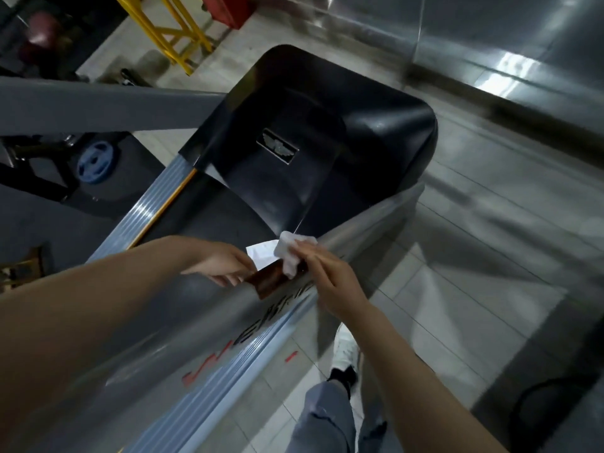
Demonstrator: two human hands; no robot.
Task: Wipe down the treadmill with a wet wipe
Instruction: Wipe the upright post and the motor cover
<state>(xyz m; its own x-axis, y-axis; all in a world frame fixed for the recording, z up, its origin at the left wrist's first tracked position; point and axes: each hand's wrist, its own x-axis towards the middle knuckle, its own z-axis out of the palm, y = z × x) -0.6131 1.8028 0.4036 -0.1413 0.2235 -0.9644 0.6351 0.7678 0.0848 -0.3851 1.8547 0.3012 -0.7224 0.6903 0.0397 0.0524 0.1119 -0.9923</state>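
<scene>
The treadmill runs up the middle of the head view, with a black motor hood at its far end and a grey side rail marked with lettering. My left hand holds a dark brown wipe packet on that rail. A white flap or sheet sticks up behind the packet. My right hand pinches a crumpled white wet wipe just above the packet's far end.
A grey handrail crosses the upper left. Beyond it stand a yellow frame and a blue weight plate. Tiled floor lies to the right, with my leg and a white shoe beside the treadmill.
</scene>
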